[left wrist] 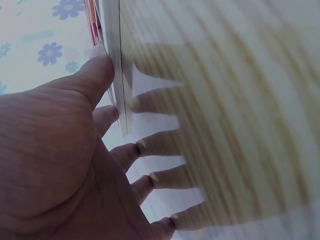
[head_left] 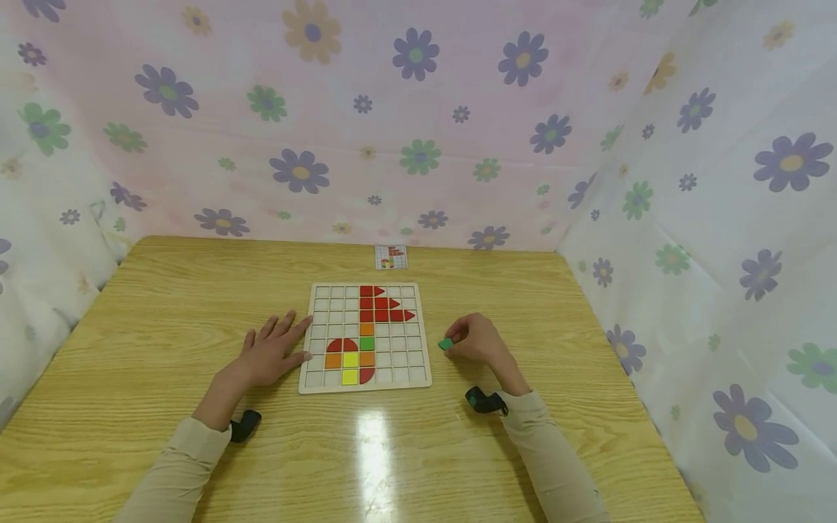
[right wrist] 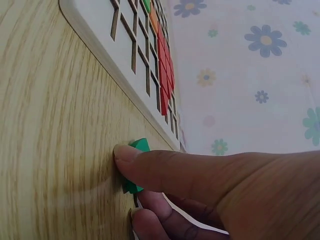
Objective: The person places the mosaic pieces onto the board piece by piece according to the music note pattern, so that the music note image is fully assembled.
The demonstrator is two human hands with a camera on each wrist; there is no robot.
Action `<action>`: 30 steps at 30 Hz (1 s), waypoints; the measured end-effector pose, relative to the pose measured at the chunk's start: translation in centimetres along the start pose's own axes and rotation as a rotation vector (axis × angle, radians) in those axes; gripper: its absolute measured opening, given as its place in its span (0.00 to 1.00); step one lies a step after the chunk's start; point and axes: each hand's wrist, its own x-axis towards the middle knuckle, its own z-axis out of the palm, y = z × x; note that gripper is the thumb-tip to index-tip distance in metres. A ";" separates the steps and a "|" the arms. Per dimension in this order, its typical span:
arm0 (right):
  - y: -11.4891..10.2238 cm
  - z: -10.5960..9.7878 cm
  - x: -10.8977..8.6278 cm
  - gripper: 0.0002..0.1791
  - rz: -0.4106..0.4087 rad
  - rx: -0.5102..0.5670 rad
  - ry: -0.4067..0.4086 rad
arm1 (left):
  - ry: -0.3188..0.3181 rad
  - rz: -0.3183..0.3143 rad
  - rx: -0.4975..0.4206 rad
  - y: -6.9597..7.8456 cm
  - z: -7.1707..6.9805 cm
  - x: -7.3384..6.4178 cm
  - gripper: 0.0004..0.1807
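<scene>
A wooden grid board (head_left: pixel 399 367) lies on the table with red, orange, yellow and green pieces in some of its squares. My left hand (head_left: pixel 271 352) is spread, fingers extended, with thumb and index fingertip at the board's left edge. In the left wrist view the left hand (left wrist: pixel 65 145) has its thumb against the board's side (left wrist: pixel 114 60). To the right of the board, my right hand (head_left: pixel 477 340) pinches a small green piece (head_left: pixel 446 343) close over the table. The right wrist view shows the thumb across this green piece (right wrist: pixel 141 145), hiding part of it.
Behind the board, near the curtain, lies a small pattern card (head_left: pixel 391 257) with a similar coloured figure. A flowered curtain (head_left: pixel 418 131) encloses the wooden table (head_left: pixel 314 450) at the back and sides. Black wrist cameras (head_left: pixel 485 400) sit at both sleeves.
</scene>
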 end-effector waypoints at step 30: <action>-1.9 3.8 -0.5 0.07 -0.279 0.223 -0.056 | 0.011 0.007 -0.015 -0.3 0.3 0.1 0.38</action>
